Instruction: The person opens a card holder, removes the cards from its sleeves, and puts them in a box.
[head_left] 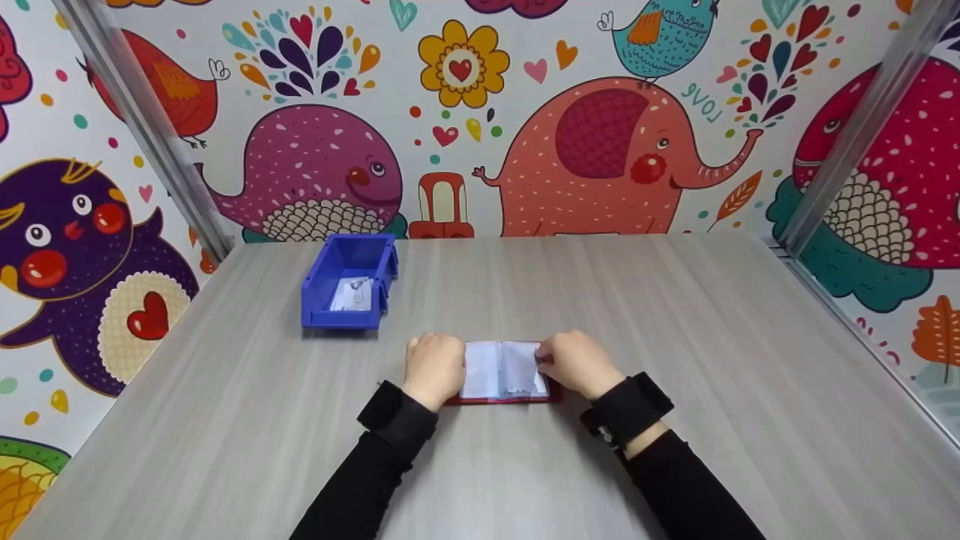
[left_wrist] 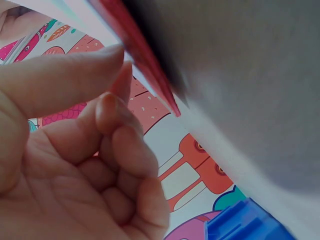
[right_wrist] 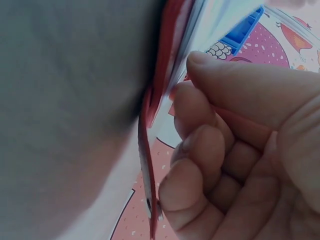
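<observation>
A small red card holder [head_left: 480, 371] lies spread open on the table, its pale clear sleeves facing up. My left hand [head_left: 435, 367] pinches its left edge; in the left wrist view the thumb and index tips meet at the red cover [left_wrist: 150, 70], the other fingers curled. At the opposite edge my right hand [head_left: 581, 364] holds the right-hand sleeve between thumb and index finger. In the right wrist view a narrow red strap [right_wrist: 145, 160] with a small metal piece near its end hangs off the cover beside my curled fingers.
A blue plastic bin [head_left: 337, 319] stands at the back left of the table [head_left: 225, 420], with a small white packet [head_left: 352, 295] inside. Cartoon-printed walls [head_left: 465, 150] with metal corner posts [head_left: 150, 135] enclose the back and sides.
</observation>
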